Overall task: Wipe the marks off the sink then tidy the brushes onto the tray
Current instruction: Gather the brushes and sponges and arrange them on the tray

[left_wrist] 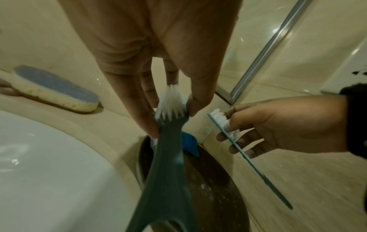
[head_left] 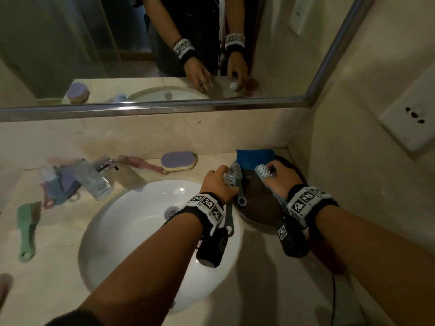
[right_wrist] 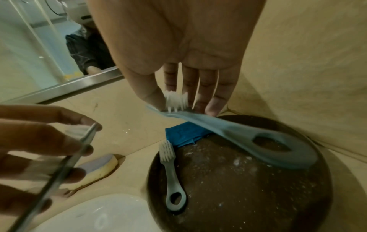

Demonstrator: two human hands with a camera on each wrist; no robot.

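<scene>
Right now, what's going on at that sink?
Left hand grips grey brush. Right hand grips blue brush. One brush already on tray. Nothing blocking.

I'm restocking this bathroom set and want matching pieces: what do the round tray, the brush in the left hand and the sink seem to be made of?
Round tray: dark brown, matte, speckled white; possibly stone, wood or plastic, unclear.
Grey brush in the left hand: likely moulded plastic, smooth one-piece handle with a loop hole, white synthetic-looking bristles.
Sink: probably glazed ceramic, glossy white with sharp highlights.
</scene>
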